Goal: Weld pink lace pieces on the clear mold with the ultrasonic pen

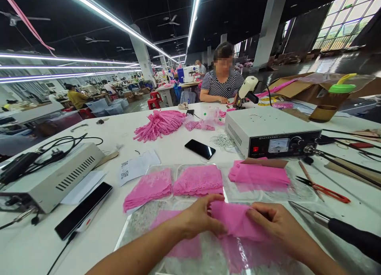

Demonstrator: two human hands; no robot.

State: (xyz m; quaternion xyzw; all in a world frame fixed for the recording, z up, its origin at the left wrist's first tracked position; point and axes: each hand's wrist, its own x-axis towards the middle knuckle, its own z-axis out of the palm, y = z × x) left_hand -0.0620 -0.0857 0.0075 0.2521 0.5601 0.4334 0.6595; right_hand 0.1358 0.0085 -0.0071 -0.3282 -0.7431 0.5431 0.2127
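Both hands are at work above the clear tray (137,229) on the white table (98,259). The left hand (202,217) grips the left end of a pink cloth (233,217) between thumb and fingers. The right hand (274,225) pinches the same cloth nearer its right end, thumb on top. The cloth is held over the near part of the tray, with more pink fabric (241,255) directly below it. A flat pink piece (186,249) lies partly beneath the left forearm.

Beyond the hands, two lace-edged stacks (199,179) sit side by side at the tray's far left. A folded pink bundle (258,177) lies to their right, a brown card (264,162) across its far edge. Orange-handled snips (330,191) and a black-handled tool (351,231) rest to the right. A co-worker (222,84) in a striped top sits across the table.
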